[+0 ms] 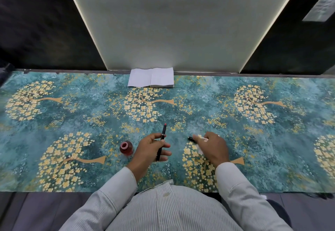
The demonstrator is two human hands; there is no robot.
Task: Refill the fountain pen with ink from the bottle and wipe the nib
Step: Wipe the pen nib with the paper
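My left hand (151, 149) grips a slim black fountain pen (162, 138) with a red tip that points away from me. Just left of that hand, an open red ink bottle (126, 147) stands on the teal floral cloth (72, 107). My right hand (213, 148) rests on the cloth, fingers curled over a crumpled white tissue (200, 149). A short black pen part (191, 138) lies at the fingertips of that hand, partly hidden by them. I cannot tell whether the fingers grip it.
A stack of white tissues (151, 80) lies at the far edge of the cloth, against a pale wall panel (172, 22). Dark walls flank the panel. The cloth's near edge runs just in front of my body.
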